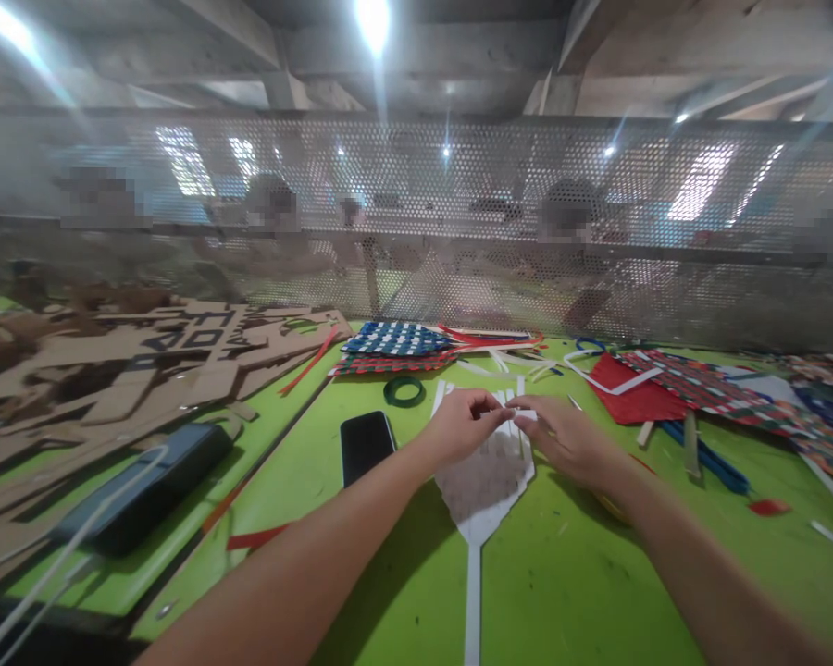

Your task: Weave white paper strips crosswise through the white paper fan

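Observation:
A white fan-shaped piece woven from flat strips (pixel 482 490) lies on the green table, its long narrow handle pointing toward me. Loose white strip ends stick out along its far edge. My left hand (pixel 464 424) is closed there, thumb and forefinger pinched on a white strip. From the other side my right hand (pixel 562 435) meets it, thumb and fingertips closed at the same edge on a strip. The fingertips of both hands nearly touch. Exactly where each strip runs between the fingers is hard to make out.
A black phone (pixel 366 446) and a green tape roll (pixel 404 392) lie left of the fan. Cut cardboard (pixel 201 356) and a dark power bank with a white cable (pixel 145 481) are farther left. Woven blue-white (pixel 395 339) and multicoloured pieces (pixel 722 393) lie beyond, before a perforated metal screen (pixel 416 268).

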{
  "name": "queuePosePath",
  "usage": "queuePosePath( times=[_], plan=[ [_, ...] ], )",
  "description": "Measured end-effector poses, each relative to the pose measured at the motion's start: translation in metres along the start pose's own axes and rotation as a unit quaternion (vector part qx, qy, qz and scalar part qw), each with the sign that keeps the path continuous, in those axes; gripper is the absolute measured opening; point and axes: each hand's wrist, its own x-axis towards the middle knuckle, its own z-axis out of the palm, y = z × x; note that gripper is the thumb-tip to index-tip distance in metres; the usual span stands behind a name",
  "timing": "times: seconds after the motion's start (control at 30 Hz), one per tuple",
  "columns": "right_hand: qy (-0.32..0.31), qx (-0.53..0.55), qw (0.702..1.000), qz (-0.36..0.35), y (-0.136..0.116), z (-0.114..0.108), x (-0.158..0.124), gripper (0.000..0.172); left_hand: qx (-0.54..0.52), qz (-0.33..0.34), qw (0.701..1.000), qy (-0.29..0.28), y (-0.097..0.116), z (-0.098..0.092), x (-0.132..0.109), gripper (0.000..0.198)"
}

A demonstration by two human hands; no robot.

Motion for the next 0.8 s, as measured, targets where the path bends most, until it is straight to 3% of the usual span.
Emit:
queuePosePath(
  times=[0.27, 0.37, 0.53, 0.63, 0.67, 0.73, 0.8],
  plan=[
    [0.053, -0.019, 0.998, -0.031, 0.012, 0.004, -0.003, 0.034, -0.023, 0.009, 1.000, 0.019, -0.002, 0.002, 0.001, 0.036],
    [0.035, 0.040, 0.999, -0.005, 0.008, 0.007, -0.003, 0.035, -0.110, 0.001, 0.993, 0.029, 0.002, 0.000, 0.003, 0.038],
    [0.046, 0.208, 0.976, 0.049, -0.016, 0.005, 0.017, 0.033, -0.326, 0.006, 0.944, 0.046, 0.014, -0.012, 0.007, 0.041],
    [0.052, 0.089, 0.995, 0.009, -0.044, -0.021, 0.041, 0.025, -0.358, 0.010, 0.931, 0.068, 0.015, -0.019, 0.009, 0.046],
    [0.086, 0.050, 0.995, -0.006, -0.055, -0.036, 0.050, 0.025, -0.371, 0.003, 0.926, 0.075, 0.013, -0.020, 0.010, 0.049],
    [0.216, 0.047, 0.975, -0.033, -0.079, -0.073, 0.069, 0.019, -0.390, -0.024, 0.916, 0.087, 0.009, -0.022, 0.011, 0.054],
    [0.384, 0.122, 0.909, -0.104, -0.099, -0.114, 0.084, 0.022, -0.383, -0.057, 0.918, 0.083, 0.004, -0.022, 0.012, 0.055]
  ],
)
